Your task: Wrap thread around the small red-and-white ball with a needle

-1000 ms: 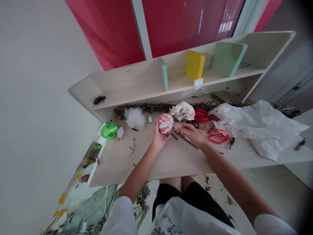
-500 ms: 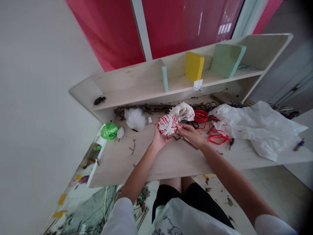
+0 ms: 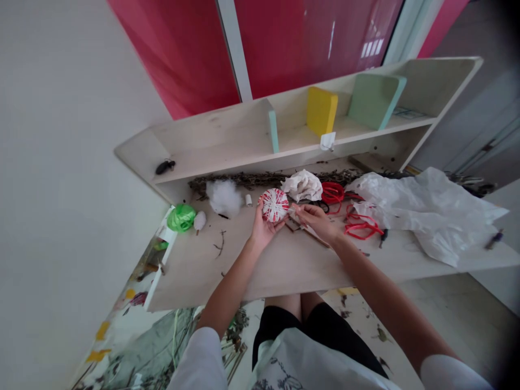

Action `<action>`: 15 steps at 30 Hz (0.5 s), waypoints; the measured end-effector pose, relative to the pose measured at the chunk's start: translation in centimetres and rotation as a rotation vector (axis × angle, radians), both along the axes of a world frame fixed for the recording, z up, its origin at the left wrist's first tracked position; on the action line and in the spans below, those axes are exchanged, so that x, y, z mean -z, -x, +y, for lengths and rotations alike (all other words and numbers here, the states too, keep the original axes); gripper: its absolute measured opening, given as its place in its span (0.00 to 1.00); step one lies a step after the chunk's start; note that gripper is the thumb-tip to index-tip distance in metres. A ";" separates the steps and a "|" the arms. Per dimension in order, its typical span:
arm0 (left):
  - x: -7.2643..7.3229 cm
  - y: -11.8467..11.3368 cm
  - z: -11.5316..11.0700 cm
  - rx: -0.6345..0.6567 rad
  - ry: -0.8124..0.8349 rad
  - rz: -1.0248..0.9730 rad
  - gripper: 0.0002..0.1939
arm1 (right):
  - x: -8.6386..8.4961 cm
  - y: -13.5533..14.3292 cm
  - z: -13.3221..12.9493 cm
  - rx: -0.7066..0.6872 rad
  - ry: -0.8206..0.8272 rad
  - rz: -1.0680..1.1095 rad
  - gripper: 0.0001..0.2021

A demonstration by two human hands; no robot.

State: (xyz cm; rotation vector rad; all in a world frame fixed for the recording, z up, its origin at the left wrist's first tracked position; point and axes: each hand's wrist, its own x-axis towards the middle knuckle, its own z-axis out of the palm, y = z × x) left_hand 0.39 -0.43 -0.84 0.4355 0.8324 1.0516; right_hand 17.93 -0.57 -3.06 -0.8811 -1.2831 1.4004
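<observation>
A round ball (image 3: 274,205), red underneath and wrapped in white string, rests in my left hand (image 3: 262,227), whose fingers curl around its left side and underside. Just right of the ball, my right hand (image 3: 314,219) is closed in a pinch on the white string, a short length of which runs to the ball. Behind the hands lies a crumpled white paper or cloth (image 3: 303,186). Thin brown sticks (image 3: 311,234) lie on the desk below my right hand.
On the desk, white fluff (image 3: 224,197), a small white spool (image 3: 248,200) and a green string ball (image 3: 181,218) lie to the left. Red cords (image 3: 363,226) and a clear plastic bag (image 3: 439,211) lie to the right. Dry twigs (image 3: 244,180) line the back below the shelf (image 3: 219,160).
The ball has shifted slightly left and turned in my left hand. My right hand has drawn a little away from it, so a gap with string now shows between them.
</observation>
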 end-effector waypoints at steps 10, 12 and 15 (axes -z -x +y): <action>-0.1 -0.4 -0.3 0.057 -0.009 -0.024 0.29 | 0.1 0.1 0.1 0.023 -0.001 0.026 0.21; -0.1 -0.4 -0.3 0.066 -0.003 -0.028 0.30 | 0.0 0.1 0.1 0.030 0.005 0.030 0.21; 0.0 -0.4 -0.2 0.044 0.008 -0.017 0.30 | -0.2 0.1 0.1 0.037 0.000 0.049 0.21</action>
